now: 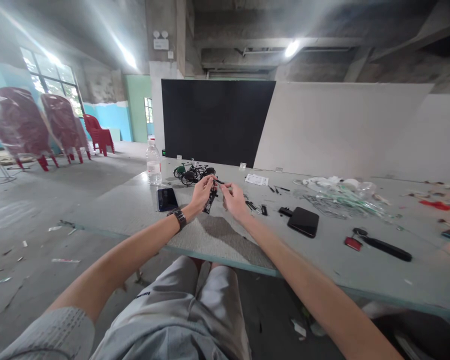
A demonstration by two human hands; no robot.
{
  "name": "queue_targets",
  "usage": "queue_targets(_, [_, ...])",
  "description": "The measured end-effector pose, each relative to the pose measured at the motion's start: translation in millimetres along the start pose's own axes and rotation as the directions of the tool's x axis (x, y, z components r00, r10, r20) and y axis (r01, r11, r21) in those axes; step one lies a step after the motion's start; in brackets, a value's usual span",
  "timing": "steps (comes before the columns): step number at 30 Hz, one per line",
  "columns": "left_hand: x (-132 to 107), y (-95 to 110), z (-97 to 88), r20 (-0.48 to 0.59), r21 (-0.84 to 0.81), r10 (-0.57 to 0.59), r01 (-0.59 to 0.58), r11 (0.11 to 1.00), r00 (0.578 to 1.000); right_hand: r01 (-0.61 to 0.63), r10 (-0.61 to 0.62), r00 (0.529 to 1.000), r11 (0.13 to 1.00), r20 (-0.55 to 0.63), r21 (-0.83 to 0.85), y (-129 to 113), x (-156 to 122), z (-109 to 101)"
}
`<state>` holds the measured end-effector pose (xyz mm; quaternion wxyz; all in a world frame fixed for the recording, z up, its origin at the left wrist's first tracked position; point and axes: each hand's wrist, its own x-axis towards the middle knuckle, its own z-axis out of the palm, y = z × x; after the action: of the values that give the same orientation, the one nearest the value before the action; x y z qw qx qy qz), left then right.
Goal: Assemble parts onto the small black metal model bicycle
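Evidently the work was fine and close, for both hands met near the centre of the frame, just over the pale, faintly streaked table [112, 212]. The left hand [201, 194] was closed in a pinch on a dark openwork piece [210, 201], which slanted down below the fingers (whether its lower end touched the tabletop, I could not tell); gripping it high probably left the rest exposed. The right hand [233, 198] pinched a thin dark part [219, 182] that bridged the two sets of fingertips, perhaps because so slender a thing turned easily unless steadied from both sides. Left of centre, just beyond the left hand, stood miniature bicycles [190, 175], black and spindly with round wheels, seemingly set back to spare them a knock. Loose black parts [255, 206], narrow and straight-edged, lay right of the hands, apparently for easy reach. Farther back rested a flat white printed sheet [257, 179], while a glossy phone [167, 199] and a clear plastic bottle [153, 165] kept to the left side. Toward the right, a smooth black slab [303, 222] with rounded corners contrasted with crumpled, shiny plastic wrapping [347, 187].
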<state>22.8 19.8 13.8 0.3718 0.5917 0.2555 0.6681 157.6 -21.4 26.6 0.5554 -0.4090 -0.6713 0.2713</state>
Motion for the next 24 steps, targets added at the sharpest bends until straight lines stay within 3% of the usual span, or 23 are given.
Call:
queue_targets(2, [0.9,1.4,-1.7,0.02,0.018,0.02,-0.02,1.0,1.0,-0.146,0.135,0.988,0.975,0.079,0.166,0.3,2.8,1.2])
queue_targets(4, [1.4,2.5,-3.0,0.04,0.02,0.017,-0.018,1.0,0.999,-0.183,0.164,0.98,0.967,0.114,0.178,0.4,4.0,-1.1])
queue_targets(7, [0.6,3.8,-3.7,0.039,0.009,-0.014,0.014,1.0,0.999,0.001,0.007,0.997,0.995,0.079,-0.102,-0.2,2.2,-9.2])
queue_targets(9, [-1.1,4.9,-3.0,0.043,0.012,-0.03,0.029,0.999,0.999,0.19,-0.16,0.981,0.882,0.105,-0.431,-0.6,-0.5,-15.1])
queue_targets(11, [-3.2,6.0,-1.7,0.049,0.022,-0.039,0.038,0.999,0.998,0.285,-0.244,0.957,0.685,0.157,-0.671,-0.6,-3.0,-19.4])
queue_targets(13, [-5.1,7.2,-0.1,0.047,0.031,-0.05,0.048,0.998,0.998,0.302,-0.263,0.947,0.538,0.183,-0.787,-0.3,-4.6,-21.6])
queue_targets(15, [-6.4,8.3,1.4,0.048,0.033,-0.056,0.055,0.998,0.997,0.321,-0.274,0.94,0.498,0.205,-0.806,-0.2,-5.1,-21.9])
queue_targets(18, [-7.4,9.5,3.0,0.043,0.027,-0.045,0.044,0.999,0.998,0.367,-0.318,0.926,0.619,0.205,-0.695,-1.5,-5.6,-20.0])
queue_targets(21, [-7.7,9.5,3.4,0.037,0.015,-0.031,0.03,0.999,0.999,0.346,-0.337,0.935,0.797,0.11,-0.495,-5.0,-6.5,-15.6])
queue_targets(24, [-6.9,8.7,1.9,0.04,0.019,-0.003,0.002,1.0,0.999,0.18,-0.177,0.984,0.967,0.034,-0.18,-9.2,-6.0,-9.5])
